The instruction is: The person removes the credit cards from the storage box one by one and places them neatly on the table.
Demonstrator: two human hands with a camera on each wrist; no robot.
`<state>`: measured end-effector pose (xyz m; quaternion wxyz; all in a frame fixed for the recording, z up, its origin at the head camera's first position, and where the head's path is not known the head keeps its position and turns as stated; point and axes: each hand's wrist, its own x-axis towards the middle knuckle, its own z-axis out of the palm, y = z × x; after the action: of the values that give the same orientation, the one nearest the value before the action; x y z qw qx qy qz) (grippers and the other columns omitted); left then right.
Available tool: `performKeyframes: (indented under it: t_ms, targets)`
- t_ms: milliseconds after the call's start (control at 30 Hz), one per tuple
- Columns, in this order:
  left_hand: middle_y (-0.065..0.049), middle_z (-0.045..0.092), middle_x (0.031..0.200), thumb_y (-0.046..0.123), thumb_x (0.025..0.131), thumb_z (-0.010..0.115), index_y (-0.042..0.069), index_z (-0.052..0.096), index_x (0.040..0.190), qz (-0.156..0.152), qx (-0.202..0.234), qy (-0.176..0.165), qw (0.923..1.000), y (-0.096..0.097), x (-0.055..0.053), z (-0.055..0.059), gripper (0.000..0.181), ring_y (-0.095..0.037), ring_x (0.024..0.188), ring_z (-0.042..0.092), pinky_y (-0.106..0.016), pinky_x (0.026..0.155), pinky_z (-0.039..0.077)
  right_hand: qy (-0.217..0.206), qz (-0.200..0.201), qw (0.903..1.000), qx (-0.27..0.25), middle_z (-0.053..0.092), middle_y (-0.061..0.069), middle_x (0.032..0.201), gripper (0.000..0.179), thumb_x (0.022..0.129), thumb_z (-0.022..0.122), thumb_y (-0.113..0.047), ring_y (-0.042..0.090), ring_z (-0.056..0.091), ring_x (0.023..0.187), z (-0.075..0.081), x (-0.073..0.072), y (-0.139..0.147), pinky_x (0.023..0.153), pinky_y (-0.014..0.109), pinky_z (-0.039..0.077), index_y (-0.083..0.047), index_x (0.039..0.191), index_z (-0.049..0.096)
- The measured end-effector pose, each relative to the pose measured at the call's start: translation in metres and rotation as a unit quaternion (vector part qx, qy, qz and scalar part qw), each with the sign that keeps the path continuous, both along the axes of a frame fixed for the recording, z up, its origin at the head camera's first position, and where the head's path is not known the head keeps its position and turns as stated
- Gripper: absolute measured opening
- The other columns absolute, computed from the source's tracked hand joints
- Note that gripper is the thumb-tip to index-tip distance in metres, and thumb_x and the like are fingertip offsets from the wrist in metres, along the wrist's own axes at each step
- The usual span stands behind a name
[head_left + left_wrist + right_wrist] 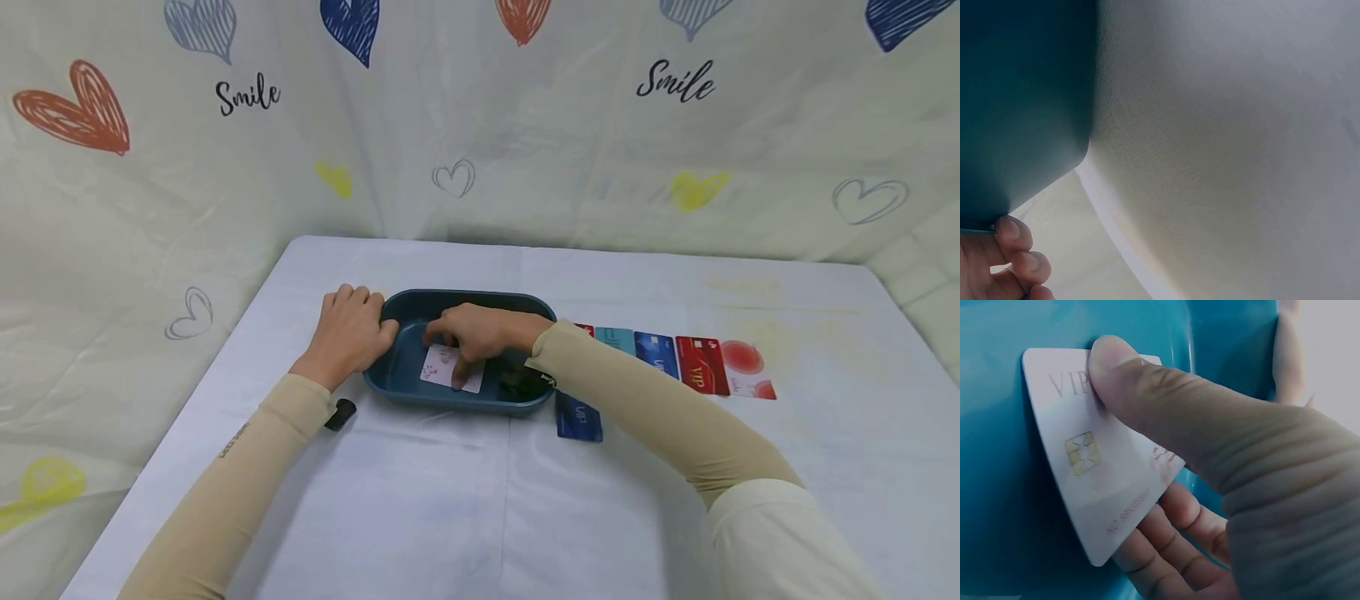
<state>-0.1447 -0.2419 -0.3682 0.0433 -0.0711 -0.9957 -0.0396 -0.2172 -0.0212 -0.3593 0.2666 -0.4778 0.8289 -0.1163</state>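
My left hand (348, 327) grips the left end of a dark blue-green plastic basin (457, 407), with the thumb over the rim; the left wrist view shows its fingertips (1015, 230) at the outer edge. Reaching into the basin, my right hand (483, 331) holds a whitish-pink VIP card (1085, 500) with a gold chip. The thumb (1129, 381) presses on the card's face near one edge, and the other fingers (1154, 556) curl by its opposite side, partly hidden. In the head view the card (437, 365) lies tilted over the basin floor.
Right of the basin runs a row of cards: teal (617, 338), blue (657, 353), red (702, 365) and white with red circles (746, 367). A sliver of another red card (585, 329) shows. A dark blue card (578, 419) lies below the row, on the white-covered table (450, 517).
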Motion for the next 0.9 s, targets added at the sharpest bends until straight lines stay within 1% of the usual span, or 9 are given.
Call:
performKeyframes:
  t_ms: [100,200,367,533,667,767,900]
  targets:
    - [-0.014,0.057,0.094,0.030,0.101,0.041,0.000,0.062,0.105,-0.001,0.002,0.001,1.0000,0.001,0.001,0.000,0.037,-0.033,0.094,0.045,-0.052,0.094,0.038,0.001,-0.005,1.0000,0.002,0.065,0.009,0.119,0.073,0.079,0.090,-0.032,0.020,0.060,0.105,0.001,0.001,0.001,0.093,0.033,0.054,-0.017,0.144,0.059]
    - [-0.014,0.057,0.094,0.030,0.101,0.041,0.000,0.062,0.104,-0.002,0.003,0.002,1.0000,0.002,0.001,0.000,0.037,-0.033,0.094,0.045,-0.053,0.095,0.038,0.006,-0.008,0.9999,0.003,0.068,0.008,0.118,0.068,0.082,0.088,-0.030,0.019,0.062,0.103,0.002,0.001,0.004,0.092,0.032,0.054,-0.017,0.143,0.060]
    - [-0.014,0.057,0.096,0.030,0.101,0.041,0.000,0.063,0.105,0.001,0.005,0.003,1.0000,0.004,0.002,0.000,0.038,-0.034,0.095,0.045,-0.054,0.098,0.039,0.011,-0.003,0.9999,-0.010,0.070,0.006,0.115,0.052,0.091,0.079,-0.023,0.016,0.064,0.096,0.008,0.001,0.011,0.085,0.029,0.055,-0.016,0.139,0.062]
    - [-0.015,0.057,0.096,0.030,0.100,0.042,-0.001,0.063,0.107,0.006,0.003,0.001,1.0000,0.005,0.004,0.001,0.038,-0.034,0.095,0.045,-0.054,0.097,0.038,0.009,0.001,0.9995,-0.029,0.070,0.007,0.110,0.044,0.094,0.071,-0.016,0.015,0.063,0.086,0.016,0.002,0.018,0.076,0.026,0.053,-0.014,0.137,0.065]
    - [-0.015,0.057,0.096,0.030,0.101,0.043,-0.002,0.063,0.108,0.008,0.002,0.001,1.0000,0.006,0.004,0.001,0.038,-0.034,0.096,0.045,-0.054,0.097,0.038,0.006,-0.002,0.9992,-0.040,0.069,0.008,0.111,0.041,0.095,0.070,-0.015,0.017,0.061,0.087,0.021,0.002,0.023,0.078,0.028,0.052,-0.014,0.136,0.065]
    - [-0.016,0.058,0.096,0.030,0.100,0.043,-0.002,0.063,0.108,0.008,0.002,0.001,1.0000,0.005,0.005,0.002,0.039,-0.034,0.096,0.045,-0.054,0.098,0.038,-0.008,-0.004,0.9987,-0.050,0.068,0.008,0.109,0.040,0.095,0.071,-0.015,0.018,0.061,0.089,0.025,0.003,0.026,0.080,0.029,0.053,-0.013,0.135,0.065]
    - [-0.016,0.057,0.096,0.031,0.100,0.043,-0.002,0.063,0.107,0.008,0.002,-0.001,1.0000,0.005,0.005,0.002,0.038,-0.034,0.096,0.044,-0.055,0.098,0.038,-0.029,-0.013,0.9973,-0.066,0.068,0.007,0.106,0.040,0.094,0.073,-0.013,0.016,0.063,0.083,0.028,0.005,0.031,0.077,0.028,0.054,-0.012,0.133,0.065]
